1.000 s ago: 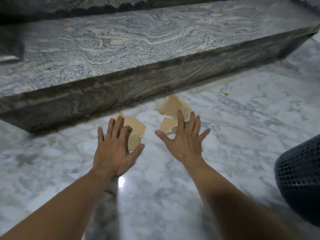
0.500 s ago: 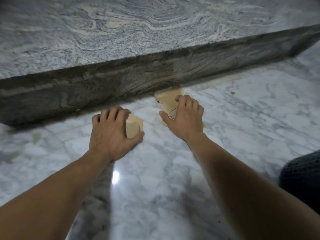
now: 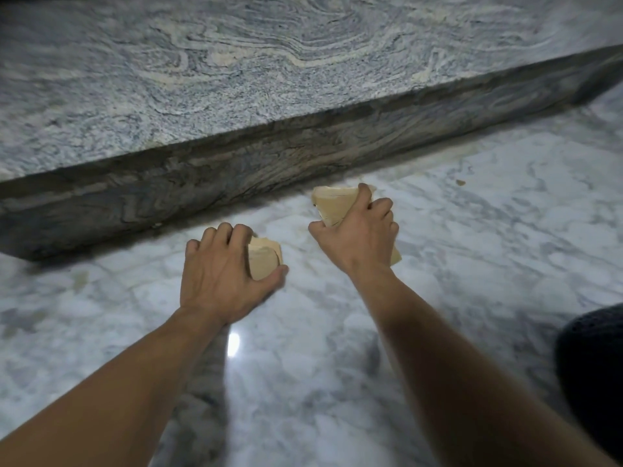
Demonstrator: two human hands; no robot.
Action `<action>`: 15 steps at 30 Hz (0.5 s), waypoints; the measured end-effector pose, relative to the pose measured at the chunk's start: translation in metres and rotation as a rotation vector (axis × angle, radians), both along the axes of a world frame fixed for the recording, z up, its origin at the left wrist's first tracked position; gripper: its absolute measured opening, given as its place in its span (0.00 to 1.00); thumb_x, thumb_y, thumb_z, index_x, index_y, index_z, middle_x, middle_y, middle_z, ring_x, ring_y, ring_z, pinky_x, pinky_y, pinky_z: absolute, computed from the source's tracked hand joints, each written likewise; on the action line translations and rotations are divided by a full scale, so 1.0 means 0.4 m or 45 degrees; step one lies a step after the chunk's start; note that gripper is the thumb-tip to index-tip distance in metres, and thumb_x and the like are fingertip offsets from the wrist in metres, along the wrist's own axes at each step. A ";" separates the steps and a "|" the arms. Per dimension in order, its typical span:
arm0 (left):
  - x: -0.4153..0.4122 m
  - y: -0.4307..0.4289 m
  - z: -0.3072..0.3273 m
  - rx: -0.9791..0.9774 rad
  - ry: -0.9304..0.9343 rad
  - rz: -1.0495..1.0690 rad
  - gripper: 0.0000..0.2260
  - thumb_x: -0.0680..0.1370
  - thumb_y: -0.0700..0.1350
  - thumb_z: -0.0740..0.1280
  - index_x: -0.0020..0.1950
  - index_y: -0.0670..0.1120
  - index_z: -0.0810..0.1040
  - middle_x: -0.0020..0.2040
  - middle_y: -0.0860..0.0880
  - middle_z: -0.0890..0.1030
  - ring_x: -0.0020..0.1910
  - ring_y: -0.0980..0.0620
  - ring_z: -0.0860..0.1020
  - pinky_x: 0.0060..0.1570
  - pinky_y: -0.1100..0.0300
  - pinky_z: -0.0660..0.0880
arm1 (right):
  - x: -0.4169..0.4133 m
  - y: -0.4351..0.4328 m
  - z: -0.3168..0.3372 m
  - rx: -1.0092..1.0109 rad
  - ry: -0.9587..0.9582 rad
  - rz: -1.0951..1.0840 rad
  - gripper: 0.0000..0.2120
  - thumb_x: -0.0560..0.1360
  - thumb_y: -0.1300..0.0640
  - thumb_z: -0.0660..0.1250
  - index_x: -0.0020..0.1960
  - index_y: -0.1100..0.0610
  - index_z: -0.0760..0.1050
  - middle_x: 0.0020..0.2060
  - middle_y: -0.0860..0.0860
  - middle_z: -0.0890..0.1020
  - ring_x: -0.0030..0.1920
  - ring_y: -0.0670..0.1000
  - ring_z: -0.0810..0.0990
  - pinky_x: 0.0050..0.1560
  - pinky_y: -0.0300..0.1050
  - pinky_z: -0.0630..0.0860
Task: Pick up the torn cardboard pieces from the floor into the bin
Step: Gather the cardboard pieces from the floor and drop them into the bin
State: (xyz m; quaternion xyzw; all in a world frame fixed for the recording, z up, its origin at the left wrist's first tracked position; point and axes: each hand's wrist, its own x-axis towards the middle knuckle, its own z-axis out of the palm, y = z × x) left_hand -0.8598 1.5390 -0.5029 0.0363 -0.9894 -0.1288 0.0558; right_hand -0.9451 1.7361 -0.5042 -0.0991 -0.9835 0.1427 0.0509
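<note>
Tan torn cardboard is bunched in both fists: the left hand (image 3: pixel 222 274) curls around a small wad of pieces (image 3: pixel 264 262) low against the marble floor (image 3: pixel 472 251), and the right hand (image 3: pixel 360 234) clenches a larger folded wad (image 3: pixel 333 205) close to the granite step (image 3: pixel 269 96). From here the dark mesh bin (image 3: pixel 593 375) lies at the right edge, near the person. The right hand looks nearer to it, so carrying rightward and back seems the likely move.

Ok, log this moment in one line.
left hand: gripping cardboard pieces | right hand: gripping cardboard pieces | bin: right, nothing dropped yet
</note>
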 end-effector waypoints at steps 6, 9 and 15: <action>-0.002 -0.001 0.004 -0.012 -0.026 0.002 0.32 0.67 0.74 0.62 0.58 0.50 0.75 0.49 0.51 0.76 0.51 0.45 0.72 0.51 0.48 0.67 | 0.040 0.006 0.011 0.038 -0.042 -0.042 0.43 0.57 0.31 0.62 0.64 0.56 0.67 0.59 0.56 0.71 0.59 0.60 0.68 0.61 0.57 0.65; 0.000 0.000 0.006 0.013 -0.024 0.007 0.32 0.68 0.75 0.61 0.57 0.51 0.75 0.50 0.51 0.76 0.52 0.45 0.72 0.52 0.47 0.66 | 0.093 0.027 -0.012 0.071 0.103 0.110 0.35 0.62 0.33 0.62 0.60 0.55 0.69 0.61 0.57 0.72 0.63 0.60 0.69 0.62 0.57 0.66; 0.003 -0.004 0.010 0.059 0.002 0.005 0.30 0.72 0.74 0.55 0.57 0.50 0.75 0.50 0.50 0.75 0.51 0.45 0.71 0.51 0.47 0.64 | 0.123 0.042 -0.026 0.112 0.208 0.070 0.37 0.71 0.30 0.61 0.66 0.59 0.69 0.55 0.57 0.76 0.55 0.60 0.73 0.57 0.57 0.69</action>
